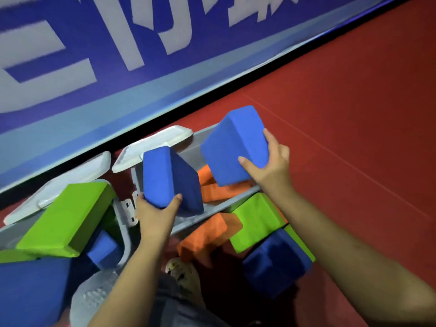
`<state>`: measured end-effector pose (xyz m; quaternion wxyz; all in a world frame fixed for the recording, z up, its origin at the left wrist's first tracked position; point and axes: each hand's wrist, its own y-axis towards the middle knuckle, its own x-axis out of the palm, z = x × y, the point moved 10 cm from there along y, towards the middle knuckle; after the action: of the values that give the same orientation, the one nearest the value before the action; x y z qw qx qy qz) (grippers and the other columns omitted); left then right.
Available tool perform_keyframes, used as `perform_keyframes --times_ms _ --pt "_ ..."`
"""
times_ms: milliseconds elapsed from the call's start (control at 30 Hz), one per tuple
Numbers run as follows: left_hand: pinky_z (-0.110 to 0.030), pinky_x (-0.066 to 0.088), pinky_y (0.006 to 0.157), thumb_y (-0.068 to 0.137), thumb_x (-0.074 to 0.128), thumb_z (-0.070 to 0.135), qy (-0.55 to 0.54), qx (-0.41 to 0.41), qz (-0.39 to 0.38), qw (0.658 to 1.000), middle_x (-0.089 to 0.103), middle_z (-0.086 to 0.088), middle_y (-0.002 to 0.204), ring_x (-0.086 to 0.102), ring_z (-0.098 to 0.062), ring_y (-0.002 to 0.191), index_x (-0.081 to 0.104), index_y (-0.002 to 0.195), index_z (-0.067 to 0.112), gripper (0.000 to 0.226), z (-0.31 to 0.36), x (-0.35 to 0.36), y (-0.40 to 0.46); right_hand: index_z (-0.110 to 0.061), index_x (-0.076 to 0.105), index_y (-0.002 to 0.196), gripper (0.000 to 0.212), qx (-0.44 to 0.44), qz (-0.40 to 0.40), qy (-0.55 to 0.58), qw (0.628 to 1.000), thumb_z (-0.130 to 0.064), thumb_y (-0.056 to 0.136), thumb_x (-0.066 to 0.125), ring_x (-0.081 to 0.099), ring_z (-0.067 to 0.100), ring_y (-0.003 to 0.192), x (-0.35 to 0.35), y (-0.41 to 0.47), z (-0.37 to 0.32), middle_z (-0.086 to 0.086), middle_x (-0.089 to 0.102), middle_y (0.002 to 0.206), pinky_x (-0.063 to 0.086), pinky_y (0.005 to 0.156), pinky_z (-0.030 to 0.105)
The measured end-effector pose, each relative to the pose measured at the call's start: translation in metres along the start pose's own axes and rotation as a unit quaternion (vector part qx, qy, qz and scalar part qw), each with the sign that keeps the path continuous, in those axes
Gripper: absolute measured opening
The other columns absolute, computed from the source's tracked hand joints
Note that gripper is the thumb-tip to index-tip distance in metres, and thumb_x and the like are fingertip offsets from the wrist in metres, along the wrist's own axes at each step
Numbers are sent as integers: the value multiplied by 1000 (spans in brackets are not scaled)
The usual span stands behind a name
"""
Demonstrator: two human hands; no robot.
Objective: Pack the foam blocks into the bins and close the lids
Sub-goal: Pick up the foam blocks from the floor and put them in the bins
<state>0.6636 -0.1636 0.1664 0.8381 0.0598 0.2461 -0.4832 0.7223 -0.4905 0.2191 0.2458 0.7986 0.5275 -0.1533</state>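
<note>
My left hand [154, 214] grips the lower end of a blue foam block [168, 179] held over the near rim of a grey bin [212, 210]. My right hand [271, 164] grips a second blue foam block [232, 145] above the same bin, where orange blocks [212, 185] lie inside. The bin's white lid [153, 147] stands open behind it. A second grey bin [122, 223] at the left holds a green block [68, 215] and small blue block [103, 249]; its white lid [66, 182] is open too.
Loose on the red floor [342, 114] in front of the bin lie an orange block [207, 234], a green block [257, 220] and a dark blue block [276, 263]. A large blue block [33, 289] fills the lower left. A blue banner wall [118, 55] runs behind the bins.
</note>
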Motion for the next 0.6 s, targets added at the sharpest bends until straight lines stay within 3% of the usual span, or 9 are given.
perform_keyframes --times_ms 67,133,233,333,433,500,600 --pt "-52 53 87 48 77 54 -12 -46 -46 998 56 -5 124 61 -27 107 39 128 21 94 -24 17 5 -19 30 147 95 48 -107 -27 993 -47 68 76 39 27 127 49 2 11 21 37 133 25 108 22" --pt "-50 47 98 55 78 51 -18 -81 -75 994 45 -6 138 51 -24 123 27 142 22 105 -38 26 2 -23 27 148 91 79 -209 -57 973 -38 73 76 30 27 136 88 -12 31 19 25 144 24 114 29" --pt "-47 44 103 71 77 40 -20 -101 -101 990 41 -4 136 49 -23 124 26 145 19 92 -52 33 -9 -14 39 142 71 87 -219 -51 970 -26 80 72 38 28 129 104 -36 60 19 32 138 29 109 28" --pt "-50 48 97 79 73 28 -7 -122 -128 984 48 -2 121 59 -27 110 37 137 16 70 -74 45 -17 -10 47 134 53 166 -221 -95 956 -17 84 64 50 30 115 112 -71 114 17 41 129 35 99 26" --pt "-50 49 96 82 69 26 17 -144 -196 970 57 -7 118 63 -28 104 40 133 18 59 -94 68 -28 -16 38 140 66 205 -338 -184 900 -19 80 66 49 33 119 146 -119 164 16 38 133 39 101 29" --pt "-46 49 96 79 69 33 71 -122 -248 958 60 -1 115 64 -23 101 44 126 26 53 -106 78 -35 -20 30 144 78 197 -399 -226 867 -22 77 68 44 35 125 170 -138 178 14 34 141 38 106 33" --pt "-41 49 95 74 71 37 109 -127 -299 940 59 5 105 63 -20 98 46 125 27 57 -130 79 -49 -19 24 147 92 195 -421 -218 858 -25 71 76 40 33 131 201 -140 181 13 33 146 33 109 31"
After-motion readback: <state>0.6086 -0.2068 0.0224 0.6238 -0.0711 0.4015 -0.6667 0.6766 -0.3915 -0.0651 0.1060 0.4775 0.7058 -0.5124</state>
